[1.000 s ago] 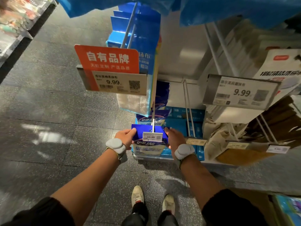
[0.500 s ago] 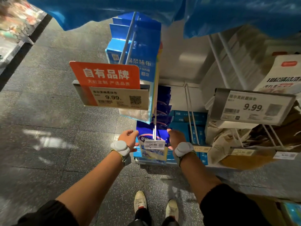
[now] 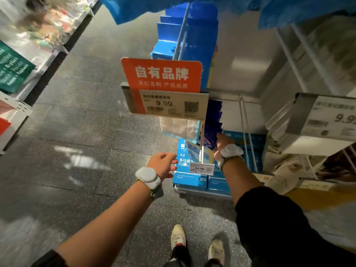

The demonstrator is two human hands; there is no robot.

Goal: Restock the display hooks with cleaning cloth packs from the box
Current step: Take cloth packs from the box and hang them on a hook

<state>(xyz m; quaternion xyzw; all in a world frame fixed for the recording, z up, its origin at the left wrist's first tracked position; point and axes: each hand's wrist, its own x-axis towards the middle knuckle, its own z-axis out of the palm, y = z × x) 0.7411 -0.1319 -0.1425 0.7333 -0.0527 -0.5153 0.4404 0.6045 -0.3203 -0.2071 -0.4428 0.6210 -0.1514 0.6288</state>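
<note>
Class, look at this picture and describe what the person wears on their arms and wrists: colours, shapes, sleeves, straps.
The left sleeve and right sleeve are black and end near the elbows, so the forearms are uncovered. Behind the left hand sits a pale grey, rounded, puck-like left wrist device on a greenish-grey strap. Behind the right hand is a matching right wrist device. No gloves show.

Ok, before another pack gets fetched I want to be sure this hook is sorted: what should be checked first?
1. Left hand free to carry: ok, open, holds nothing.
2. Right hand clear of the dark blue packs: not ok, it touches them.
3. Packs threaded on the hook: cannot tell, holes hidden.
4. 14.90 price tag at the hook's tip, readable: ok.
5. Room on the hook for more: cannot tell.
</note>
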